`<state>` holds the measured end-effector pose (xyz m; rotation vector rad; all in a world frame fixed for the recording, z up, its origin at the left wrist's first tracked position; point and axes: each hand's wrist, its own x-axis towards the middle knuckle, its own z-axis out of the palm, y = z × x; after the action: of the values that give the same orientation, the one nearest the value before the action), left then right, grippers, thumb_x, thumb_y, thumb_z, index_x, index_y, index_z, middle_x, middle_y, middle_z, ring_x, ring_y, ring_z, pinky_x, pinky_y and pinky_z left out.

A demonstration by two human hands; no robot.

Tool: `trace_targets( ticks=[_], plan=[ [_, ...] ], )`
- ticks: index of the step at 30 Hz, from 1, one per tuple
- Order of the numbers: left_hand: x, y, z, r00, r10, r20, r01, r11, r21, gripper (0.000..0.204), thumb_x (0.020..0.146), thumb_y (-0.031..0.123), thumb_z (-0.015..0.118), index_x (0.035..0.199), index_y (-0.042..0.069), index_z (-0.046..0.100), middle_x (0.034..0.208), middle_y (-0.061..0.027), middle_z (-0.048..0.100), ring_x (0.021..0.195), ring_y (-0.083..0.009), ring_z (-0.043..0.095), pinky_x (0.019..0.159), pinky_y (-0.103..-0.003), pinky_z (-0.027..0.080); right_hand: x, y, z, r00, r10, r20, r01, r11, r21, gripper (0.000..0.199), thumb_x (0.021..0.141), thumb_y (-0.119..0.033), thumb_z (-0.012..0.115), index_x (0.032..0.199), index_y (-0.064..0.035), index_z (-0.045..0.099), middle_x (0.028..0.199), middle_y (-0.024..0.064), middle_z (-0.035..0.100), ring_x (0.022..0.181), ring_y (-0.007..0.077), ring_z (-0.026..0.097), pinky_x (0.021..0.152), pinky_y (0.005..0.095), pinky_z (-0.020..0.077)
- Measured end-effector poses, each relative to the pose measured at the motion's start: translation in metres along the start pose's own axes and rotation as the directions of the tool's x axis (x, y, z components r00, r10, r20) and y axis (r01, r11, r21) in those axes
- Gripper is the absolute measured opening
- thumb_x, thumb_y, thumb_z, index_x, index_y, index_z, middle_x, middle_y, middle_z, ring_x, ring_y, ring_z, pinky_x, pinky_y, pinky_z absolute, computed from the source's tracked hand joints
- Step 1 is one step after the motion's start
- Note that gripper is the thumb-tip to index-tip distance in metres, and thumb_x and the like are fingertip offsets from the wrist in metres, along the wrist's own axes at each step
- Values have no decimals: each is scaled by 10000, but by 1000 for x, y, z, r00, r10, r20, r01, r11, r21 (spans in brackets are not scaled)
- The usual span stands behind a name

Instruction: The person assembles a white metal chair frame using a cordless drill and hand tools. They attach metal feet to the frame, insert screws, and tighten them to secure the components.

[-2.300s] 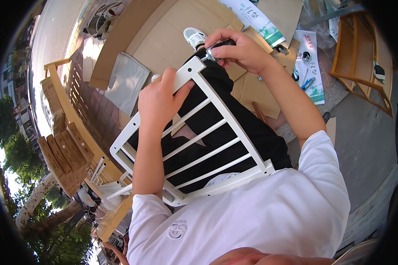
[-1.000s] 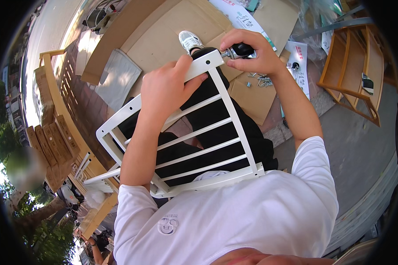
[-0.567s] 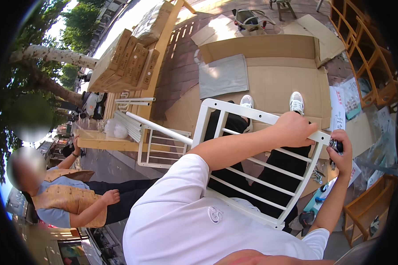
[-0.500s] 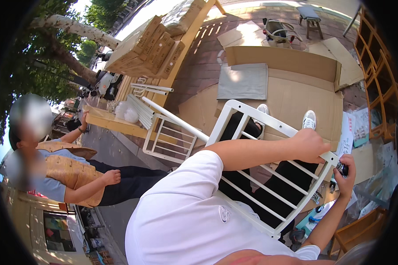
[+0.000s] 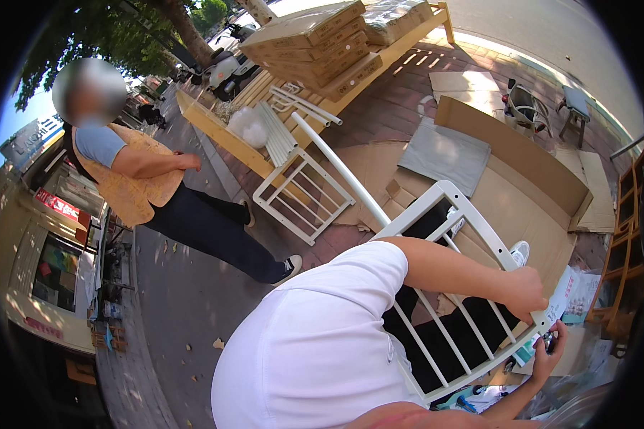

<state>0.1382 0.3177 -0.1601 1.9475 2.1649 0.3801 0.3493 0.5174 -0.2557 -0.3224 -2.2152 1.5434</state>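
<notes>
Left grip [image 5: 526,292]: clenched on the right end of the white frame's far rail, my forearm crossing over the bars.
Right grip [image 5: 552,350]: curled round a dark caster [image 5: 549,342] at the same corner; my fingers hide most of it.
Person at far left [image 5: 139,171]: standing in a tan vest and dark trousers, well apart from my hands.
Wooden table [image 5: 240,151]: runs away from me, bearing white tubes [image 5: 279,134] at its near end and brown boxes [image 5: 311,43] stacked farther along.
Small white rack [image 5: 283,220]: tilted beside the table's near end.
Long white tube [image 5: 340,166]: slants up and left from behind the white frame's left side; I can't tell whether they join.
Grey sheet [image 5: 444,154]: flat on the cardboard [image 5: 511,159], beyond the frame.
White frame [image 5: 488,236]: in front of my white shirt [image 5: 308,336], black trousers [image 5: 483,322] showing between its bars.
Stool [image 5: 574,107]: upright past the cardboard.
Brown wooden shelving [image 5: 626,222]: at the far right edge.
</notes>
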Motion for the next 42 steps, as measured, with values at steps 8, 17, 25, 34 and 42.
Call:
trace_targets(
  ticks=[8,17,25,34,42],
  plan=[
    [-3,-4,-2,999,14,-43,-14,1000,-4,451,803,538,758,931,108,714,710,-113,715,684,-354,728,592,-471,556,8,-18,-4,976,214,34,-216,972,93,620,896,-39,574,1512,-60,505,1179,25,545,636,70,525,525,217,400],
    [-15,-3,-10,1000,9,-25,-10,999,-38,441,840,529,741,992,116,706,748,-116,726,721,-352,734,612,-473,559,14,-56,1,960,230,159,-246,965,87,579,936,-70,524,1515,-59,516,1029,25,559,687,72,511,583,222,447],
    [-13,-2,-32,1000,5,31,-4,1000,-24,430,915,537,697,998,117,656,753,-119,716,728,-361,729,614,-481,561,18,-84,5,976,182,117,-183,983,4,682,768,32,626,1441,-58,559,1119,36,536,734,83,570,653,224,492],
    [-4,18,-41,994,-39,99,34,998,50,380,924,449,729,1053,107,623,789,-133,703,729,-390,694,630,-500,527,21,-109,-10,951,225,213,-262,951,163,563,952,-132,627,1506,-77,544,924,33,604,622,89,547,537,256,488],
    [-10,31,-40,999,-17,34,15,997,73,324,946,357,741,1092,89,632,833,-166,714,763,-405,702,629,-489,516,16,-111,-13,914,258,315,-281,959,32,526,972,-329,602,1470,-159,593,1174,74,661,1055,196,664,886,357,527]
  ],
)
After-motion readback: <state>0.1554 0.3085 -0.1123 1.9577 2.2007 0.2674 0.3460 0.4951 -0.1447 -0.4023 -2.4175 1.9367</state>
